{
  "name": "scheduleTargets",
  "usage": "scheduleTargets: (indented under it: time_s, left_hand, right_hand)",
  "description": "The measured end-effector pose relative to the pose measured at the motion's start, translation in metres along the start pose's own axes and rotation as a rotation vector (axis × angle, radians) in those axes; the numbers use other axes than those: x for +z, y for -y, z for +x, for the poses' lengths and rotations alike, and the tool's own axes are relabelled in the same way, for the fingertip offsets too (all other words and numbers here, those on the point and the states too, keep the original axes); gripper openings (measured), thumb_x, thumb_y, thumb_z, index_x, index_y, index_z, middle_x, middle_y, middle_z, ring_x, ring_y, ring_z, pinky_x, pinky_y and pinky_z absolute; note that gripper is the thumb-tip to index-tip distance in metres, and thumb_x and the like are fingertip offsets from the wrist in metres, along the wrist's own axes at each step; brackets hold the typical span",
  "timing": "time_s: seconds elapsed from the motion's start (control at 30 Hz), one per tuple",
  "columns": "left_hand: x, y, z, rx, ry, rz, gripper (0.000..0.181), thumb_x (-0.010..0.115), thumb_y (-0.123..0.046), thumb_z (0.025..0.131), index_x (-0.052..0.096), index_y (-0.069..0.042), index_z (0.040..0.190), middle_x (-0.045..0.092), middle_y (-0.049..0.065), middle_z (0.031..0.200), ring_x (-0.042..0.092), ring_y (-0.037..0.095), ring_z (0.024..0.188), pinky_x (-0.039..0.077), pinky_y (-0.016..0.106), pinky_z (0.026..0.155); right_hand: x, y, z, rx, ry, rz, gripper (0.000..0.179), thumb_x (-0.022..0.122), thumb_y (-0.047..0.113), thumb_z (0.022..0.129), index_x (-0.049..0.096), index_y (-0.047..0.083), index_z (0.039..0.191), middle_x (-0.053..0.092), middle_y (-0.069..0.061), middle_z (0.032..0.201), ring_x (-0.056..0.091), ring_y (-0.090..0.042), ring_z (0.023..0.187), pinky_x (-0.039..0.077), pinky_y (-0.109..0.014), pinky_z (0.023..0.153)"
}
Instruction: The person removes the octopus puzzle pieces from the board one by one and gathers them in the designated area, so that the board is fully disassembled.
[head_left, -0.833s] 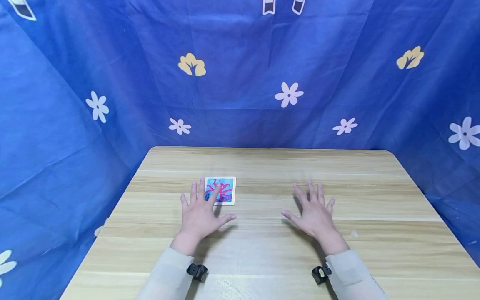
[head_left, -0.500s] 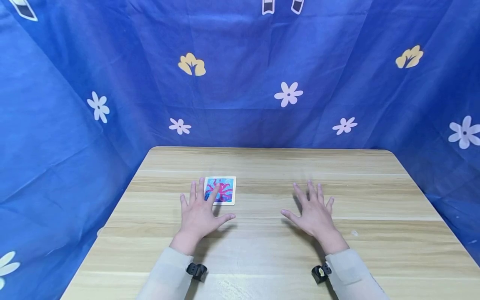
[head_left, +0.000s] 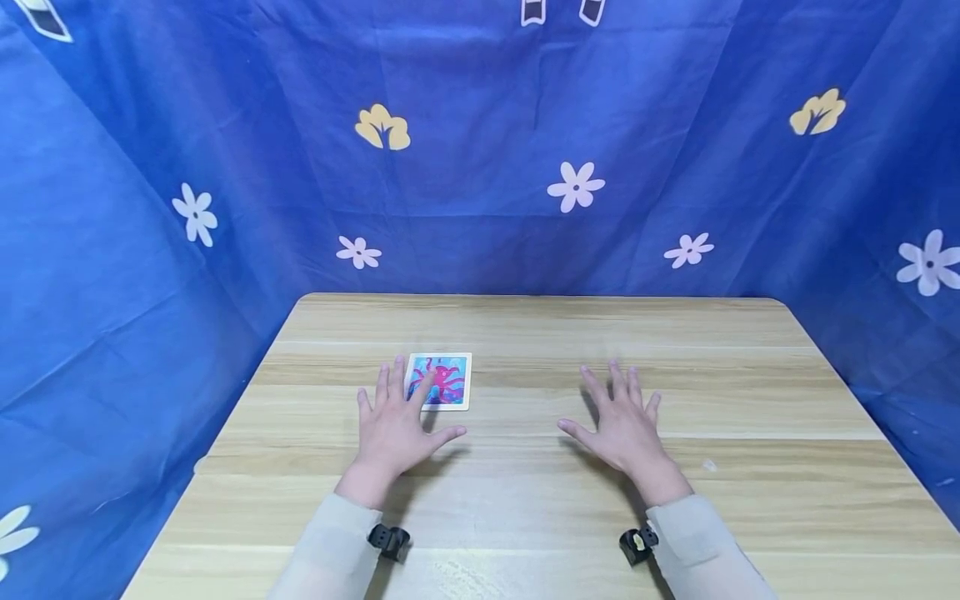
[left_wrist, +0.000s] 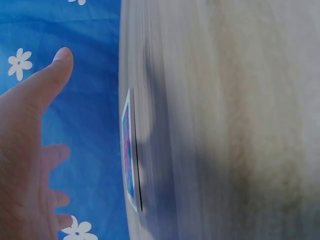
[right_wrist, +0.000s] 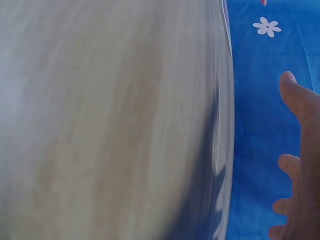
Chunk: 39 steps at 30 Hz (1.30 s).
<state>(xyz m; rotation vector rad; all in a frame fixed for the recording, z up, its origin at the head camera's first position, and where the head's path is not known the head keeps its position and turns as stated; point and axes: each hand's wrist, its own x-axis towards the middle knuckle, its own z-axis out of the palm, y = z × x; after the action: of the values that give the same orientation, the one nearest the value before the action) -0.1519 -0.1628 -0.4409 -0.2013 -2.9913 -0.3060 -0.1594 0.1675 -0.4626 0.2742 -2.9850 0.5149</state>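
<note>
A square picture puzzle or card [head_left: 450, 385] with a pink octopus on blue and a pale border lies flat on the table, left of centre. My left hand [head_left: 392, 433] hovers above the wood with fingers spread, its index finger overlapping the picture's left part in the head view. In the left wrist view the same square [left_wrist: 128, 150] appears edge-on as a thin slab, apart from the hand [left_wrist: 22, 125]. My right hand [head_left: 626, 433] is spread over the table to the right, holding nothing. Its shadow falls on the wood in the right wrist view, beside the hand [right_wrist: 305, 165].
The wood-grain table [head_left: 525, 500] has rounded far corners. A blue cloth [head_left: 480, 150] with white and yellow flowers hangs behind it and along both sides. Each wrist wears a black camera mount [head_left: 390, 542]. A small pale mark [head_left: 709, 465] shows on the right of the table.
Both hands have drifted very slightly to the left, fingers still spread. The octopus square stays in place.
</note>
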Motion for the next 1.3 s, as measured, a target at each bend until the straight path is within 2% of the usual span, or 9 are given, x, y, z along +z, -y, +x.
scheduleTargets:
  time_s: [0.2, 0.43, 0.83, 1.17, 1.3]
  left_hand:
    - [0.001, 0.007, 0.001, 0.004, -0.001, -0.009, 0.102, 0.054, -0.082, 0.07, 0.026, -0.029, 0.152, 0.006, 0.021, 0.156, 0.003, 0.043, 0.141, 0.005, 0.071, 0.105]
    - [0.003, 0.018, 0.003, 0.011, -0.002, -0.006, 0.101, 0.056, -0.079, 0.071, 0.033, -0.021, 0.15, 0.01, 0.022, 0.155, 0.008, 0.044, 0.14, 0.006, 0.072, 0.104]
    - [-0.001, 0.042, 0.008, 0.02, 0.016, 0.035, 0.1, 0.056, -0.077, 0.073, 0.032, -0.019, 0.15, 0.013, 0.023, 0.154, 0.011, 0.044, 0.139, 0.01, 0.07, 0.104]
    - [-0.007, 0.058, 0.015, 0.074, 0.008, 0.033, 0.095, 0.058, -0.073, 0.076, 0.035, -0.016, 0.149, 0.018, 0.024, 0.153, 0.018, 0.045, 0.137, 0.011, 0.069, 0.106]
    - [-0.007, 0.063, 0.019, 0.098, 0.033, 0.03, 0.095, 0.059, -0.071, 0.077, 0.034, -0.014, 0.149, 0.018, 0.023, 0.153, 0.016, 0.042, 0.139, 0.011, 0.067, 0.107]
  right_hand:
    - [0.005, 0.003, 0.004, -0.024, -0.016, 0.011, 0.094, 0.052, 0.077, 0.077, 0.028, 0.024, 0.151, 0.011, -0.022, 0.155, 0.006, -0.05, 0.138, 0.001, -0.078, 0.098]
    - [0.01, 0.009, 0.009, -0.054, -0.034, 0.004, 0.093, 0.052, 0.077, 0.076, 0.03, 0.025, 0.151, 0.015, -0.02, 0.155, 0.011, -0.047, 0.138, 0.007, -0.077, 0.099]
    - [0.013, 0.023, 0.017, -0.113, -0.04, 0.024, 0.091, 0.056, 0.073, 0.077, 0.033, 0.023, 0.15, 0.018, -0.02, 0.154, 0.017, -0.047, 0.137, 0.011, -0.075, 0.101]
    - [0.021, 0.036, 0.028, -0.158, -0.022, 0.047, 0.089, 0.058, 0.07, 0.078, 0.035, 0.022, 0.149, 0.021, -0.019, 0.154, 0.02, -0.045, 0.137, 0.014, -0.071, 0.104]
    - [0.023, 0.042, 0.033, -0.173, 0.008, 0.042, 0.087, 0.056, 0.07, 0.08, 0.034, 0.022, 0.149, 0.021, -0.018, 0.154, 0.019, -0.043, 0.138, 0.014, -0.069, 0.105]
